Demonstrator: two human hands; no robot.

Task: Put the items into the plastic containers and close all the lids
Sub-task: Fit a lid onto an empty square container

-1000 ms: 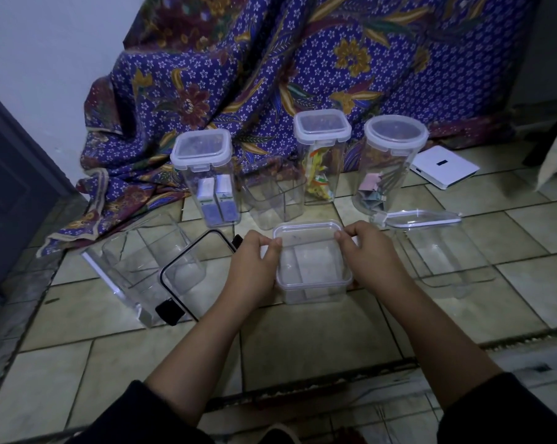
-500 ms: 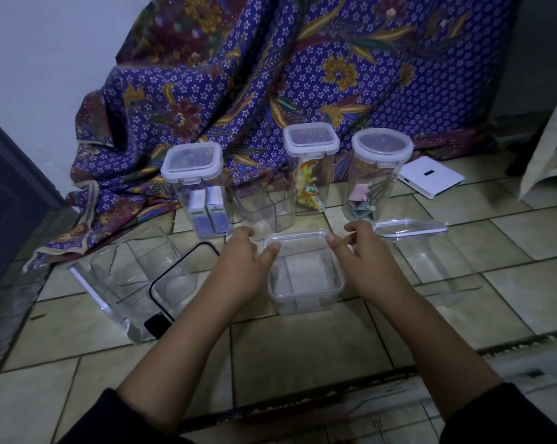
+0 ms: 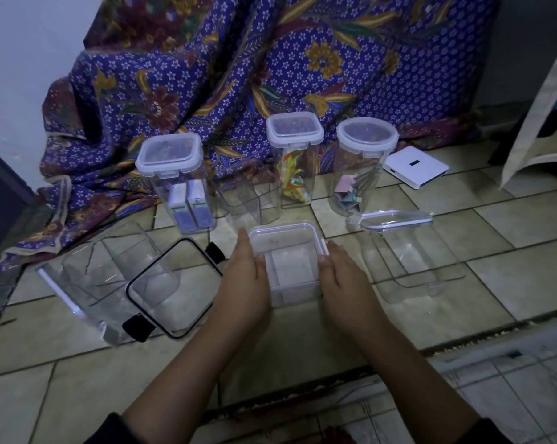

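Box in hand: I am holding the small square container (image 3: pixel 289 262) on the tiled floor (image 3: pixel 302 341), straight ahead of me and between my palms.
Left hand: my left hand (image 3: pixel 246 280) is pressing flat against the box's left wall, fingers stretched forward, thumb lying over the lid's near-left rim.
Right hand: my right hand (image 3: pixel 344 278) is mirroring it on the right wall; both are clasping the box, not curled into fists.
Lid: the lid (image 3: pixel 286 237) is sitting on top; whether its flaps are latched I cannot tell.
Key relation: the box is roughly square, with no long axis, and is equally near to both hands.
Room left: the black-rimmed lid (image 3: pixel 174 290) is lying just beside my left wrist.
Room right: an open clear tub (image 3: pixel 411 261) is standing near my right hand.
Room ahead: an empty tall container (image 3: pixel 251 203) is standing just behind the box, so I judge pressing downward safer than sliding.
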